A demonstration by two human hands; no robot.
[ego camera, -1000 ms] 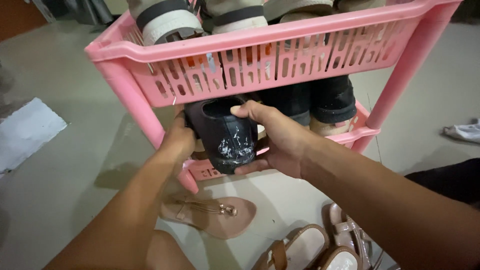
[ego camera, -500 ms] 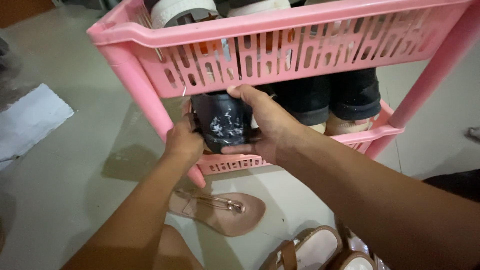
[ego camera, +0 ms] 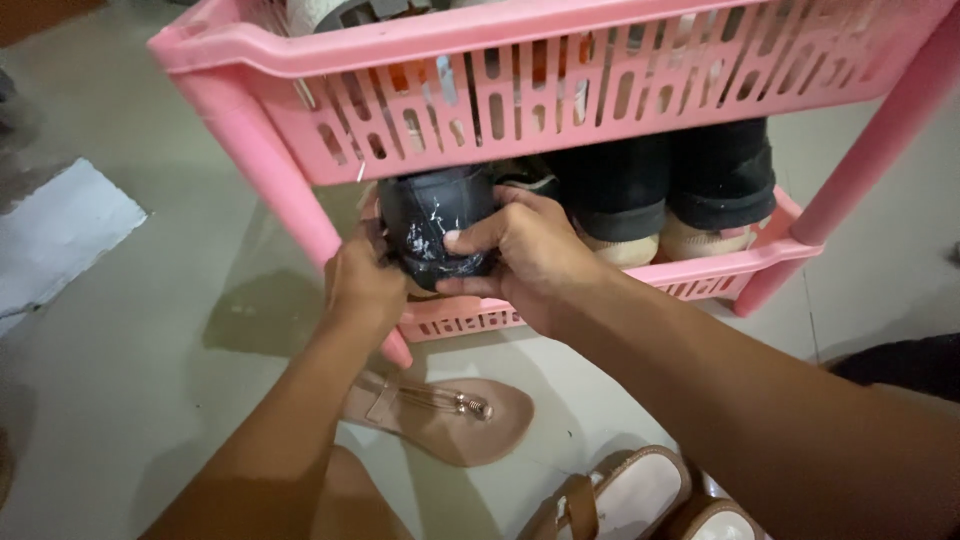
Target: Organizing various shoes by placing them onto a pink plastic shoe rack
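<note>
A dark navy shoe [ego camera: 437, 225] with scuffed white marks on its heel sits at the left end of the lower shelf of a pink plastic rack [ego camera: 480, 318]. My left hand [ego camera: 362, 285] grips its left side by the rack's pink post. Around the shoe's right side and heel wraps my right hand [ego camera: 520, 255], fingers over the back. Both hands hold the shoe just under the upper pink shelf [ego camera: 540, 90].
A pair of dark shoes with tan soles [ego camera: 665, 200] fills the lower shelf to the right. On the grey floor lie a pink flat sandal [ego camera: 450, 415], brown and white sandals [ego camera: 620, 500] and a white sheet [ego camera: 55, 235] at left.
The navy shoe has gone further back into the lower shelf, under the upper shelf. My right fingers have shifted from its top to its heel. The view came closer to the rack.
</note>
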